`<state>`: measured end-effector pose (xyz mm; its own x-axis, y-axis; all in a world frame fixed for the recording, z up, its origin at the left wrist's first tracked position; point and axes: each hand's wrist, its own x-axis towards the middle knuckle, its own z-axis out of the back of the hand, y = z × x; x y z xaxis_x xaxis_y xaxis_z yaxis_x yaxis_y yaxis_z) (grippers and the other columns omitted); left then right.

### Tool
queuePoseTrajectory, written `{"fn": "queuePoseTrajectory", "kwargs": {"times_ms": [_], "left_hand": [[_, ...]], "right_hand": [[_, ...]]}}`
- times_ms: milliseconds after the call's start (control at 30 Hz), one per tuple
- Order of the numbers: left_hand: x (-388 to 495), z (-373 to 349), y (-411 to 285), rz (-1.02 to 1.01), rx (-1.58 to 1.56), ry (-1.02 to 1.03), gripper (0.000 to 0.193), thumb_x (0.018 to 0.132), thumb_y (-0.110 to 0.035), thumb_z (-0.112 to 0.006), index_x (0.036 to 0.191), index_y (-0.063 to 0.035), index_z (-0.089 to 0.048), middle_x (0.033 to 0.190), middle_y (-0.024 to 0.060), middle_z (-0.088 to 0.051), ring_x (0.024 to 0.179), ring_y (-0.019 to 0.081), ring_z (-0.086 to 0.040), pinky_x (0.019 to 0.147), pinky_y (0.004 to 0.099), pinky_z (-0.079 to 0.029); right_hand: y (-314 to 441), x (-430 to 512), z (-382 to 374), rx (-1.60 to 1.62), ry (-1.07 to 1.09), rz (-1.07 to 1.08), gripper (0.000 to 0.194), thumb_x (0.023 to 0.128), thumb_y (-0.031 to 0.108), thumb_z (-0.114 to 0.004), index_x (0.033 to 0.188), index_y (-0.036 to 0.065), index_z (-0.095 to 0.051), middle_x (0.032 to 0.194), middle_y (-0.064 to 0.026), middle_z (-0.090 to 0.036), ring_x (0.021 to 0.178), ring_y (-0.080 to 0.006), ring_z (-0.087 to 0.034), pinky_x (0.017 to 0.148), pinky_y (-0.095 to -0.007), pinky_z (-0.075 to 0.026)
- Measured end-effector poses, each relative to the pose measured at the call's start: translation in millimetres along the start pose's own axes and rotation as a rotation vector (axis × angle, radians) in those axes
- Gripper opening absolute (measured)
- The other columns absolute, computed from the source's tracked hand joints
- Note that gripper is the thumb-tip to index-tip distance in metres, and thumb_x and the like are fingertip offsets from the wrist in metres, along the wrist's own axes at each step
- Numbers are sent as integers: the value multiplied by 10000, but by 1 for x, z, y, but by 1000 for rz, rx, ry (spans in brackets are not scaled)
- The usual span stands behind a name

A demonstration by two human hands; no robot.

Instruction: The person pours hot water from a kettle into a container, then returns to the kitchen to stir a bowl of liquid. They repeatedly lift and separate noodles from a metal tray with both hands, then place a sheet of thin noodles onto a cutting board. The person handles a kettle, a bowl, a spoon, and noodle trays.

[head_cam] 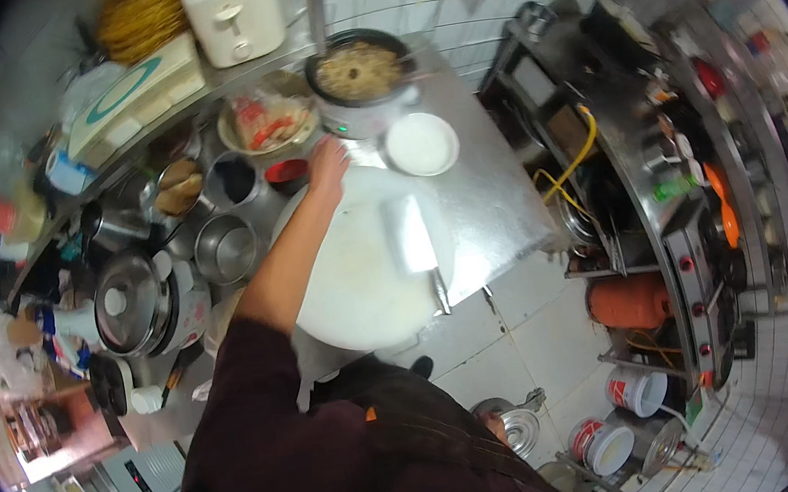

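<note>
My left hand [329, 165] reaches over the far edge of a round white cutting board [356, 273], beside a small bowl with a red inside [287, 173] and below an electric cooker [359, 82] with food in it. Its fingers are blurred, and whether they hold anything does not show. A cleaver [413, 240] lies on the board's right part, its handle towards me. A round white dish [422, 144] stands right of my hand. What seems to be my right hand [493, 425] is low at my side, mostly hidden by my dark clothing, next to a round metal lid [521, 432].
Left of the board stand a steel pot [226, 248], a lidded cooker [124, 304] and a basin with a plastic bag [269, 120]. A toaster [237, 16] stands on the shelf above. At right are a gas stove [695, 296], an orange gas cylinder [629, 302] and white buckets [603, 446].
</note>
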<state>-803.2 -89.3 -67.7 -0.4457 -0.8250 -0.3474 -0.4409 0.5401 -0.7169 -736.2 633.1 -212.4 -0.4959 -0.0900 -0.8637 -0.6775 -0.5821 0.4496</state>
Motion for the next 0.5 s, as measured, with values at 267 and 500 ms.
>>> {"fn": "queuePoseTrajectory", "kwargs": {"times_ms": [267,500], "left_hand": [[-326,69,62,25,656,366,522,1085,-355,-543,1472,-10,-483,1309,123,-658,1206,254,-643,1036,416,-511],[-422,22,128,926,941,848,641,1117,-509,-382,1483,-4,-533,1531,133,-518,1427,221,-456,1192,345,-342]], "right_hand": [[34,71,36,5,163,149,295,1053,223,-564,1231,-4,-627,1021,-154,-723,894,-271,-733,758,-394,-616],[-47,131,117,199,-21,22,211,1038,201,-559,1095,17,-645,874,-127,-695,747,-252,-702,622,-396,-584]]}}
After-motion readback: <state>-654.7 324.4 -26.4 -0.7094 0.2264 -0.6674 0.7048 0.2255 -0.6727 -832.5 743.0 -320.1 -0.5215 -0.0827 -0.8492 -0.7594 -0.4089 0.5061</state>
